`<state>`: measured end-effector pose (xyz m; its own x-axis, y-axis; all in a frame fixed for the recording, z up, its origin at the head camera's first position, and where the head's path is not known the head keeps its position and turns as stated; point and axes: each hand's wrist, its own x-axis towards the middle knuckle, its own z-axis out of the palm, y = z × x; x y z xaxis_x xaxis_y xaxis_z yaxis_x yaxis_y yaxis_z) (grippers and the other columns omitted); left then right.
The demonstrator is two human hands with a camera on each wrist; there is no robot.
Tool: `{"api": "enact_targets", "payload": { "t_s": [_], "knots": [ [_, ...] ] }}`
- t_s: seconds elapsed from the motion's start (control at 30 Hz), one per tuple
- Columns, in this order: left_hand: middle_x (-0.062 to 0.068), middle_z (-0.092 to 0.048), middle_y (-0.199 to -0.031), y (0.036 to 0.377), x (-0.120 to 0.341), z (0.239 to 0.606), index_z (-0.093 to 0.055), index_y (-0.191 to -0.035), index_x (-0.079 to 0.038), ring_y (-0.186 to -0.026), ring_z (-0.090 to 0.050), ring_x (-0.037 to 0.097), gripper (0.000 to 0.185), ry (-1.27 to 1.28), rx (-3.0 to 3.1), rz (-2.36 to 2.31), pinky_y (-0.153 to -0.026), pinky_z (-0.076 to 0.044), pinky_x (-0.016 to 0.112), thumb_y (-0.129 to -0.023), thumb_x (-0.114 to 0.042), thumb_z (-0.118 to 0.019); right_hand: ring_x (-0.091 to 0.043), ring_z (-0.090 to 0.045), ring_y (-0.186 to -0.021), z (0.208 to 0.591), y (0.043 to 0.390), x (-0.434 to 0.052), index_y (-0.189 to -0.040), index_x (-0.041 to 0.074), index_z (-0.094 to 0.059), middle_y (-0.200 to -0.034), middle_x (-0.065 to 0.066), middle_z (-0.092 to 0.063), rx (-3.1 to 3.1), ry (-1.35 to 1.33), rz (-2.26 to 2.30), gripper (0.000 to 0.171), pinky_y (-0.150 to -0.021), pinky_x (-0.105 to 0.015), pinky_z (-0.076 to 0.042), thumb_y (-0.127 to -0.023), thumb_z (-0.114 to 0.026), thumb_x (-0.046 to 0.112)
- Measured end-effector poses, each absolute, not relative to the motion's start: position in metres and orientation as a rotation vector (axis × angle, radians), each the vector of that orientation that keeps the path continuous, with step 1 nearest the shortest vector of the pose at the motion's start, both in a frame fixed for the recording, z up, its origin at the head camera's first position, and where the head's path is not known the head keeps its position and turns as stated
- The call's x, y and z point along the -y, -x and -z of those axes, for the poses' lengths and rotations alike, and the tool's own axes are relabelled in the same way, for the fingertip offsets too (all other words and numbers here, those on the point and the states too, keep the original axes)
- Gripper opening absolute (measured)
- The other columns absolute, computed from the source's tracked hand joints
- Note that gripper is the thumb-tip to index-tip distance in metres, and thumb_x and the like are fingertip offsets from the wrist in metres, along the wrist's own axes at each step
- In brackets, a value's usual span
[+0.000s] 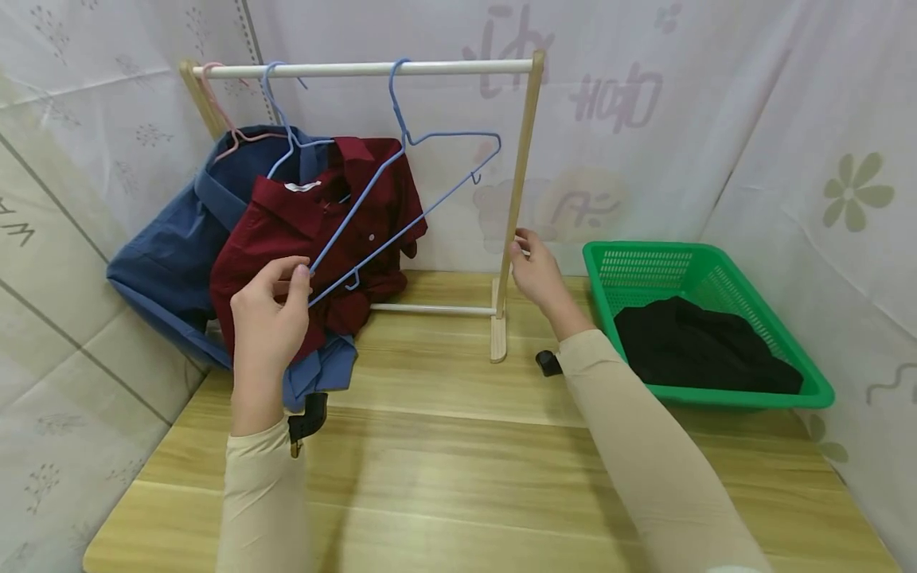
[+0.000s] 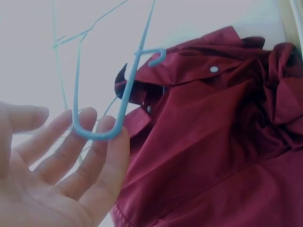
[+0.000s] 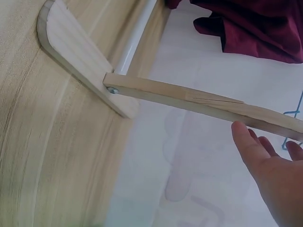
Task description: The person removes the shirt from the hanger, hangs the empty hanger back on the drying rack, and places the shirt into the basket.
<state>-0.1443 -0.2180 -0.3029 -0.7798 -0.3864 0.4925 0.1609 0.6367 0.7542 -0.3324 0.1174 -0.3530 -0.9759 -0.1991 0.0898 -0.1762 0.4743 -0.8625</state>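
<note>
Head view shows a small wooden rack [image 1: 517, 191] standing on a wooden table [image 1: 458, 469]. An empty blue hanger [image 1: 404, 187] hangs from the top bar, tilted down to the left. Its low corner rests at the tips of the left hand [image 1: 268, 314], which is raised in front of a red shirt [image 1: 315, 239]. The fingers look mostly straight and the thumb is close to the wire. Behind the red shirt hangs a blue shirt [image 1: 179, 239]. The right hand [image 1: 533, 270] is at the rack's right post, with its fingers touching the wood. That arm reaches forward in a light sleeve. A green basket [image 1: 716, 274] with a black cloth [image 1: 702, 346] inside sits well to the right.

Left wrist view shows the palm open and facing up. The bent end of the blue hanger sits on the straight fingertips [image 2: 111, 142]. The red shirt is just beside them on the right.

Right wrist view shows the rack's post running across the picture. The right hand is just under it, fingers straight, with the thumb tip near the wood. The rack's foot stands flat on the table
</note>
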Motion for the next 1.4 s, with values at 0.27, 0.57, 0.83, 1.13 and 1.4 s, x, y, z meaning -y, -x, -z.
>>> {"api": "enact_targets", "payload": {
  "t_s": [0.27, 0.57, 0.83, 1.13, 1.4],
  "knots": [
    [0.014, -0.078, -0.11, 0.152, 0.24, 0.285, -0.077, -0.122, -0.006, -0.076, -0.054, -0.015, 0.025, -0.287, 2.111, 0.962, -0.072, -0.042, 0.004, -0.107, -0.02, -0.062, -0.043, -0.043, -0.153, 0.352, 0.342, -0.112, -0.169, 0.009, -0.024, -0.169, -0.022, -0.039, -2.704, 0.345, 1.583, 0.056, -0.124, -0.057, -0.04, -0.118, -0.029, 0.03],
    [0.021, -0.072, -0.121, 0.166, 0.27, 0.267, -0.076, -0.118, 0.001, -0.104, -0.06, 0.02, 0.026, -0.318, 2.037, 0.793, -0.103, -0.046, 0.032, -0.102, -0.017, -0.065, -0.043, -0.045, -0.152, 0.355, 0.344, -0.11, -0.167, 0.005, -0.027, -0.168, -0.023, -0.039, -2.695, 0.37, 1.669, 0.057, -0.123, -0.054, -0.043, -0.117, -0.032, 0.032],
    [0.025, -0.061, -0.147, 0.176, 0.284, 0.267, -0.053, -0.154, -0.008, -0.132, -0.055, 0.048, 0.06, -0.507, 2.434, 0.845, -0.112, -0.044, 0.064, -0.105, -0.043, -0.057, -0.044, -0.058, -0.136, 0.361, 0.347, -0.109, -0.159, 0.005, -0.038, -0.149, -0.026, -0.056, -2.746, 0.366, 1.651, 0.049, -0.114, -0.056, -0.05, -0.118, -0.032, 0.029],
    [0.033, -0.055, -0.151, 0.19, 0.281, 0.268, -0.048, -0.155, 0.0, -0.136, -0.052, 0.056, 0.055, -0.506, 2.532, 0.802, -0.117, -0.04, 0.069, -0.113, -0.034, -0.039, -0.042, -0.062, -0.133, 0.367, 0.353, -0.107, -0.154, 0.009, -0.043, -0.143, -0.023, -0.062, -2.81, 0.356, 1.605, 0.043, -0.107, -0.056, -0.055, -0.118, -0.031, 0.028],
    [0.033, -0.06, -0.144, 0.197, 0.275, 0.271, -0.055, -0.144, 0.002, -0.135, -0.053, 0.055, 0.051, -0.508, 2.423, 0.865, -0.114, -0.04, 0.066, -0.115, -0.033, -0.03, -0.042, -0.063, -0.133, 0.368, 0.353, -0.105, -0.153, 0.008, -0.045, -0.143, -0.023, -0.063, -2.829, 0.338, 1.59, 0.042, -0.107, -0.055, -0.055, -0.118, -0.031, 0.027]
  ]
}}
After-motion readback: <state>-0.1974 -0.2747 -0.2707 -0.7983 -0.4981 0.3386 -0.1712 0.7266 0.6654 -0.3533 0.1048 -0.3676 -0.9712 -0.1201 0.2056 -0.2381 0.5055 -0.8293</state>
